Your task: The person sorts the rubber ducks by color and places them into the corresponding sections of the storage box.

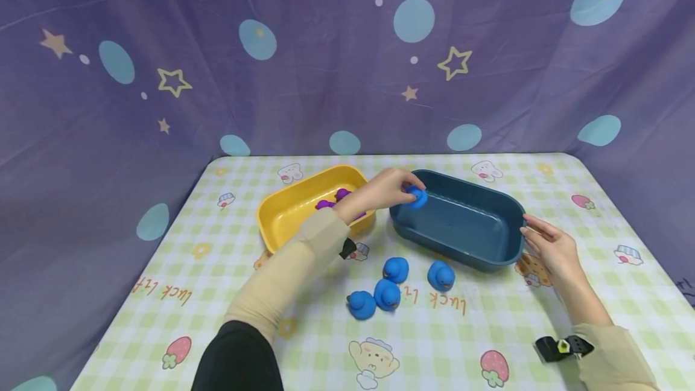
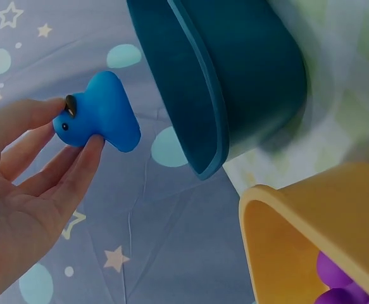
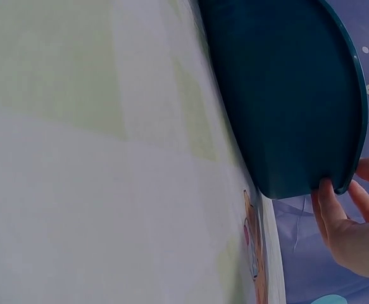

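Observation:
My left hand [image 1: 388,187] pinches a blue rubber duck [image 1: 417,197] between thumb and fingers, over the left end of the dark teal basin [image 1: 458,249]. In the left wrist view the duck [image 2: 99,114] shows its eye and dark beak, held by the head above the basin's rim [image 2: 217,126]. My right hand [image 1: 555,252] touches the right end of that basin with its fingertips at the rim. The right wrist view shows these fingers [image 3: 326,206] against the outside of the wall. Blue ducks [image 1: 441,276] [image 1: 396,270] [image 1: 387,294] [image 1: 361,305] sit on the table in front of the basin.
A yellow basin [image 1: 282,228] stands left of the teal one, with several purple toys [image 1: 343,193] inside, partly behind my left forearm. Both basins stand on a checked tablecloth [image 1: 228,282]. A purple patterned curtain [image 1: 326,89] hangs behind the table.

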### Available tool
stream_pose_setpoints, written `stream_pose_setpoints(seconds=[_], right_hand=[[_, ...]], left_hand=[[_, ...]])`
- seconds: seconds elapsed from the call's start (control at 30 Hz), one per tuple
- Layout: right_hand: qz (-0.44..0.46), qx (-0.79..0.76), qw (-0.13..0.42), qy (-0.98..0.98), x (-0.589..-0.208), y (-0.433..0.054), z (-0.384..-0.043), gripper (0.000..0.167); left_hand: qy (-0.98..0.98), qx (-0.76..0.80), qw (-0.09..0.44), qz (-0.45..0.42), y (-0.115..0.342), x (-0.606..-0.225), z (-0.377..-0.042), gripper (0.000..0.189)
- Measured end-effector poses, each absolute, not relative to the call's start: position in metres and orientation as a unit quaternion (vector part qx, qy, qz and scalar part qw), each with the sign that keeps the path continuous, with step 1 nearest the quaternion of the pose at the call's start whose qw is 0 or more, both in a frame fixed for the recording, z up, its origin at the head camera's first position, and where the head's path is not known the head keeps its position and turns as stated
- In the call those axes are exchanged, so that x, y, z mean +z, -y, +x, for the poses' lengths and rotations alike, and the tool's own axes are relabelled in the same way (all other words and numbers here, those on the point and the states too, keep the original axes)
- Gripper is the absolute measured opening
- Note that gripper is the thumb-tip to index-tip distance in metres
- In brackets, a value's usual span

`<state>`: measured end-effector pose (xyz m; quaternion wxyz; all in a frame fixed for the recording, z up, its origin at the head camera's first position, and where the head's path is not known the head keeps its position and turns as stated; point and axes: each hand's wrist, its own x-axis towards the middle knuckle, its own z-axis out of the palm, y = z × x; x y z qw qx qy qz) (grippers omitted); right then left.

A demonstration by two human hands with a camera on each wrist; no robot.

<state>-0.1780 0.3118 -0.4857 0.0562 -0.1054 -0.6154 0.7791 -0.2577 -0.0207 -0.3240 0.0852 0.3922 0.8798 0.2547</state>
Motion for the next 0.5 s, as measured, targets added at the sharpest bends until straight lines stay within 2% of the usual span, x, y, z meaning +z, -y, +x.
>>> stream_pose_setpoints(seconds=[0.5], right_hand=[[-0.104,0.782,0.052,0.612,-0.485,-0.313,-0.178,0.043]], left_hand=[[-0.88,0.25,0.118,0.387,-0.003,-0.343,-0.289,0.024]])
